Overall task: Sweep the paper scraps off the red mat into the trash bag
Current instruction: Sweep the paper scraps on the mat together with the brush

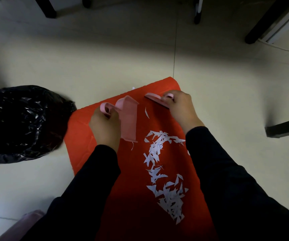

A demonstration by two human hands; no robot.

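Pale tiled floor (140, 49), crossed by a thin grout line (175, 49) running down from the top centre. Lying directly on it: a red mat (81, 134), set at a slant from the centre to the bottom edge; a crumpled black trash bag (18, 122) at middle left, just beside the mat's left corner; one white paper scrap (133, 88) just beyond the mat's upper edge. Dark furniture legs (262, 26) stand at upper left, upper right and right edge.

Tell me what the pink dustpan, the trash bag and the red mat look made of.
Pink dustpan: likely rigid plastic, matte, moulded walls.
Trash bag: thin black plastic film, glossy, crinkled highlights.
Red mat: matte, perhaps paper or felt; faint creases, can't tell.
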